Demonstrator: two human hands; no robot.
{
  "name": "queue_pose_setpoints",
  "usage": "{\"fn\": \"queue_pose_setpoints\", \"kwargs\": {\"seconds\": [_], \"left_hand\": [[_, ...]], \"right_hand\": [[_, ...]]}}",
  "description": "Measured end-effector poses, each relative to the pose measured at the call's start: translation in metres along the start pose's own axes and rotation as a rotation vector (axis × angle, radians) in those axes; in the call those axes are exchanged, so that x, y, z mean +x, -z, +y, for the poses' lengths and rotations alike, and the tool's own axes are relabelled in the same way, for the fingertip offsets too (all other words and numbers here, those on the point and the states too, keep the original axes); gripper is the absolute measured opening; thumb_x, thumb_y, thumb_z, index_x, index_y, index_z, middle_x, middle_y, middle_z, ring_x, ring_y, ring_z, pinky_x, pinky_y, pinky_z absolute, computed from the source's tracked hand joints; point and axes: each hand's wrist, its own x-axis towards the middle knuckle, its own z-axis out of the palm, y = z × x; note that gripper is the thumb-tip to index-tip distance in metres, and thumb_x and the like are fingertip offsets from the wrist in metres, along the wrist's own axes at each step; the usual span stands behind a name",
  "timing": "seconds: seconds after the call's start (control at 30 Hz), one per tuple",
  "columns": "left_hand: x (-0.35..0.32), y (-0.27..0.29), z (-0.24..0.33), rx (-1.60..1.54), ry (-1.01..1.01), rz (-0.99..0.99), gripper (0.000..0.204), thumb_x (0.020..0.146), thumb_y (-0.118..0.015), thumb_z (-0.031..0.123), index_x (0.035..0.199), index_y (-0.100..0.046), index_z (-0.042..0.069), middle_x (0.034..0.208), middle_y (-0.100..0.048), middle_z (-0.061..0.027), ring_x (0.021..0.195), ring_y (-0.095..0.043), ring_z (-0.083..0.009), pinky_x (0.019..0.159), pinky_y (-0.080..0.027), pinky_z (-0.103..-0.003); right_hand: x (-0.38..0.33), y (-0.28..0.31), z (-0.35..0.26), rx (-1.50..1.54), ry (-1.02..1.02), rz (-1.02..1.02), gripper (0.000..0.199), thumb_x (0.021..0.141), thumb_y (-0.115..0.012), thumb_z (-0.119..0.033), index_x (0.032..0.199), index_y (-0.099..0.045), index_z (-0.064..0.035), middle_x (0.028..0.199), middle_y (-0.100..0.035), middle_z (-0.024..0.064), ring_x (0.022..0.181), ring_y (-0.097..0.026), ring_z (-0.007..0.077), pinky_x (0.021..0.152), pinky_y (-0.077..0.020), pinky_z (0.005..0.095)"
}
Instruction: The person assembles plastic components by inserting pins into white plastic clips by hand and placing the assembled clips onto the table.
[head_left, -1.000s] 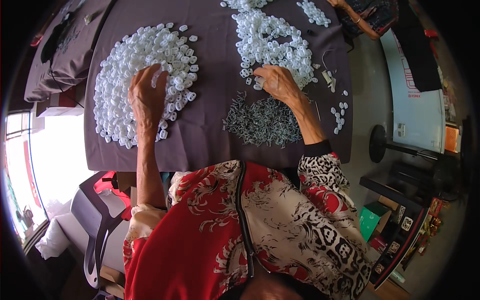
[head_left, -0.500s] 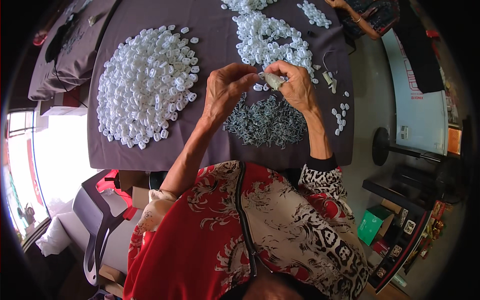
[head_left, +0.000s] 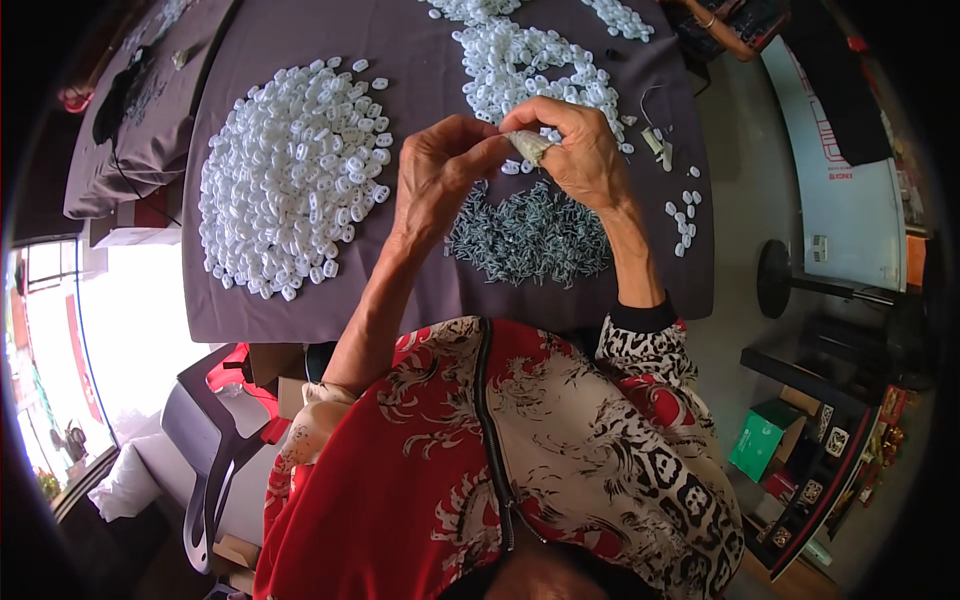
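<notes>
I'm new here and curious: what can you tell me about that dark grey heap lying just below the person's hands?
The grey heap is a loose pile of many thin, dark metallic-looking pieces, perhaps small screws or pins; they are too small to tell. It lies flat on the purple-grey tablecloth, near the table's front edge, under both raised hands. No hand appears to touch it.

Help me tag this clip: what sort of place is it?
Probably a small home workshop for piecework assembly: a table under dark grey cloth bears a heap of small white plastic parts and a pile of small grey metal screws.
</notes>
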Motion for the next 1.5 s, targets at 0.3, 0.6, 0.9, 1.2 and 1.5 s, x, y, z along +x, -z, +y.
{"fn": "queue_pose_setpoints", "kwargs": {"seconds": [0.3,0.6,0.9,1.2,1.5], "left_hand": [[0.001,0.017,-0.012,-0.281,0.088,-0.014,0.009,0.078,-0.060,0.010,0.079,-0.059,0.001,0.072,-0.061,-0.0060,0.064,-0.059,-0.0131,0.061,-0.050,-0.026],[-0.003,0.020,-0.021,-0.397,0.167,-0.004,0.009,0.078,-0.061,0.010,0.081,-0.057,0.003,0.076,-0.060,-0.0060,0.067,-0.059,-0.0139,0.065,-0.049,-0.026],[-0.003,0.012,-0.021,-0.604,0.287,0.004,0.008,0.079,-0.061,0.007,0.081,-0.057,0.001,0.077,-0.060,-0.0067,0.068,-0.059,-0.0155,0.064,-0.049,-0.027],[-0.014,0.000,-0.013,-0.380,0.114,-0.034,0.017,0.081,-0.055,0.008,0.095,-0.059,0.000,0.077,-0.060,-0.0060,0.068,-0.057,-0.0113,0.066,-0.047,-0.024],[-0.014,-0.005,-0.001,-0.152,0.052,-0.108,0.017,0.080,-0.058,0.015,0.082,-0.063,-0.002,0.063,-0.057,-0.0022,0.060,-0.051,-0.0075,0.057,-0.041,-0.021]], "right_hand": [[-0.026,0.011,0.065,-0.414,-0.160,-0.069,0.010,0.073,-0.056,-0.002,0.083,-0.060,-0.0015,0.070,-0.060,0.0074,0.062,-0.057,0.0129,0.058,-0.0433,0.0255],[-0.044,-0.018,0.109,-0.722,-0.081,-0.025,0.014,0.069,-0.061,-0.011,0.065,-0.051,-0.0025,0.064,-0.054,0.0139,0.062,-0.053,0.0335,0.056,-0.0393,0.0415],[-0.045,-0.006,0.098,-0.555,-0.069,-0.046,0.009,0.071,-0.058,-0.008,0.070,-0.053,-0.0016,0.065,-0.056,0.0107,0.059,-0.055,0.0258,0.053,-0.0412,0.0351],[-0.019,0.017,-0.006,-0.328,0.141,-0.038,0.011,0.069,-0.061,-0.002,0.078,-0.055,-0.0023,0.069,-0.057,0.0061,0.062,-0.056,0.0175,0.058,-0.0440,0.0285],[-0.010,0.017,-0.033,-0.618,0.391,-0.108,0.013,0.066,-0.063,-0.002,0.076,-0.054,-0.0042,0.068,-0.056,0.0054,0.065,-0.054,0.0226,0.058,-0.0442,0.0319]]}}
